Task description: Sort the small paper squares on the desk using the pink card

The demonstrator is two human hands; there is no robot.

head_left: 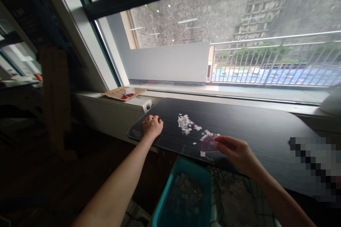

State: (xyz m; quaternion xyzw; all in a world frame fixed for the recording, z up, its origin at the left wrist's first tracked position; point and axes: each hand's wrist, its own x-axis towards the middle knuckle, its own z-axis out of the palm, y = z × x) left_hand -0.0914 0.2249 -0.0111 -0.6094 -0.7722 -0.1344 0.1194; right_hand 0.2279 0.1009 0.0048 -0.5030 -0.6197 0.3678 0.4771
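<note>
My right hand (236,149) pinches a clear pinkish protractor (209,144) by its right end, low over the black table (255,124). Small white paper scraps (205,134) lie around the protractor's edge, and one lone scrap (203,154) is just below it near the table's front edge. Further left is a loose heap of paper scraps (184,123). My left hand (152,126) rests on the table's left end with its fingers curled into a fist, and nothing shows in it. Below the table edge stands a teal bin (163,198) with many paper scraps inside.
Red-handled scissors (127,95) lie on a brown paper envelope (114,93) on the sill at left. Beneath them is a white radiator (112,113). A large window (170,64) runs behind the table. Cardboard (54,92) stands far left. A blurred-out patch covers the right side.
</note>
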